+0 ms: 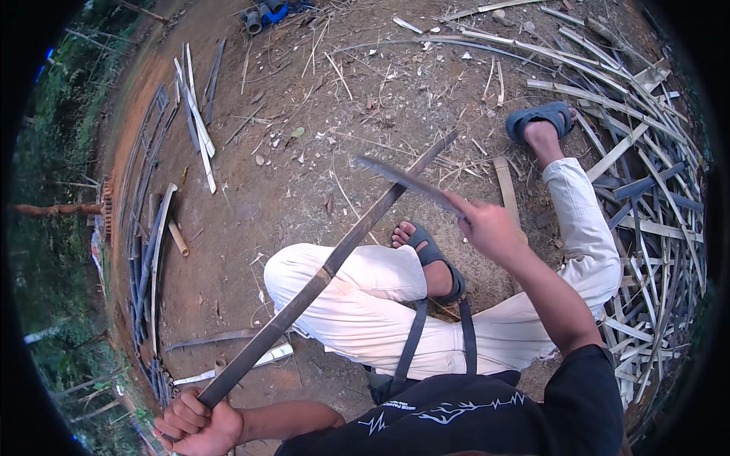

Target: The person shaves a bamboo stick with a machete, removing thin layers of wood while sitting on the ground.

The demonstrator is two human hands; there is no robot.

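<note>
Slanting over the bent left knee (289, 266), a long dark strip (327, 274) has the fingers (182, 414) of the left hand (207, 427) wrapped tight round its near end; across the strip's far part passes a knife (407, 182), the right hand's (496, 230) fingers curled closed on it; slats (658, 228) lie heaped well right of the strip

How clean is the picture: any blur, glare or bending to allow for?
Head view: soft light, no hard shadows; blade in the right hand slightly smeared, long dark strip crisper; foliage at left dim; strip pile appears bowed near the right edge; no strong glare.
</note>
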